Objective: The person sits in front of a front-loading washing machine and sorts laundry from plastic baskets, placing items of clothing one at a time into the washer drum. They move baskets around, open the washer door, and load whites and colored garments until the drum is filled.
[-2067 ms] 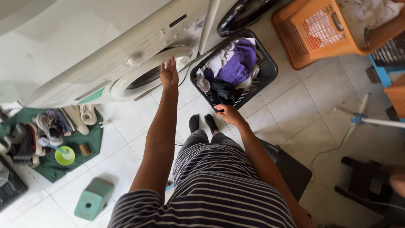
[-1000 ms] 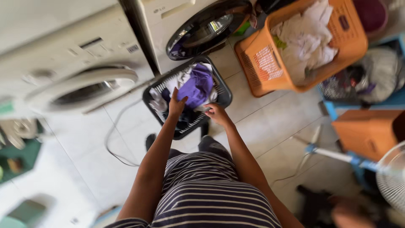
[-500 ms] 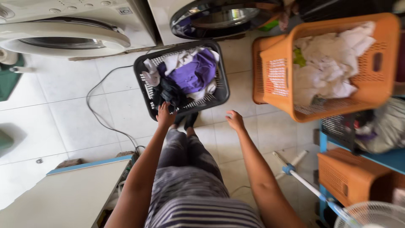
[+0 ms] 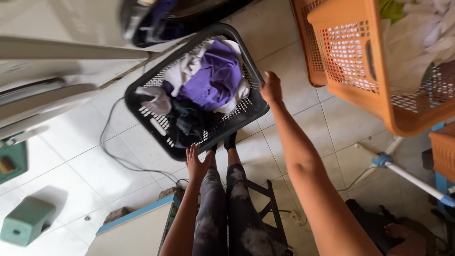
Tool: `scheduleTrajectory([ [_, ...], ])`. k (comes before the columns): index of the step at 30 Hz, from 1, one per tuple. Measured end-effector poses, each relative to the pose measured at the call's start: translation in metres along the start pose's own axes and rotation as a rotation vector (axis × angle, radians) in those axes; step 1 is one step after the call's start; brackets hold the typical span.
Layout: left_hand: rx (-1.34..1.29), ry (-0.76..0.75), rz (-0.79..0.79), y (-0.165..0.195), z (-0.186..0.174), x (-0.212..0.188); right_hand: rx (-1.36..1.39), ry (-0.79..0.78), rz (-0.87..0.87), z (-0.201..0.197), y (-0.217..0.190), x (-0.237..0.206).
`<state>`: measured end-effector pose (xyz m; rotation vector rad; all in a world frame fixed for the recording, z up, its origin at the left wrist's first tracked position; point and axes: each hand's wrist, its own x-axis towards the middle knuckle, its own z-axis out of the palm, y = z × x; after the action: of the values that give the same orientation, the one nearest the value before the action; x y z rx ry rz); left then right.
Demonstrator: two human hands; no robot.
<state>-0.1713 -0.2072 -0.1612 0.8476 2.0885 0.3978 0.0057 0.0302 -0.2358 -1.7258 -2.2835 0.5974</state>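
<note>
dark plastic makes up the laundry basket point(image 4: 156, 125), a slatted rectangular tub that sits on the pale tiled floor point(image 4: 109, 175) just ahead of the person's feet. in the head view it is heaped with clothes: a purple garment point(image 4: 215, 78) on top, white pieces point(image 4: 177, 71) beside it, and dark cloth point(image 4: 189, 123) toward the near wall. the right hand point(image 4: 271, 88) rests on the basket's right corner rim, fingers curled over the edge and touching it; whether they are truly clamped on it i cannot tell. the left hand point(image 4: 197, 162) hovers at the near rim, fingers spread apart and holding nothing, just beside the plastic. behind the basket stands a white washing machine point(image 4: 57, 61) with a dark round door point(image 4: 180, 19) above the heap. an orange basket point(image 4: 374, 61) full of pale laundry stands to the right, well apart from the dark one. a black cable point(image 4: 118, 156) trails over the tiles on the left, and a green stool point(image 4: 26, 220) sits in the lower left corner.
</note>
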Motion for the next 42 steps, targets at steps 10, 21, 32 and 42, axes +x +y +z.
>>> scheduleTrajectory([
  [10, 0.01, -0.135, -0.146, -0.057, 0.079, 0.01, -0.291, -0.433, 0.27, 0.086, 0.066, -0.011],
  [21, 0.063, -0.181, -0.002, -0.059, 0.07, 0.028, -0.247, -0.418, 0.791, 0.069, 0.179, -0.198],
  [32, 0.253, -0.21, 0.266, -0.009, 0.056, 0.032, 0.051, -0.121, 1.384, 0.014, 0.182, -0.356],
  [42, 0.497, 0.685, 1.197, 0.234, -0.065, 0.133, 0.494, 0.084, 0.734, -0.036, 0.035, -0.272],
])
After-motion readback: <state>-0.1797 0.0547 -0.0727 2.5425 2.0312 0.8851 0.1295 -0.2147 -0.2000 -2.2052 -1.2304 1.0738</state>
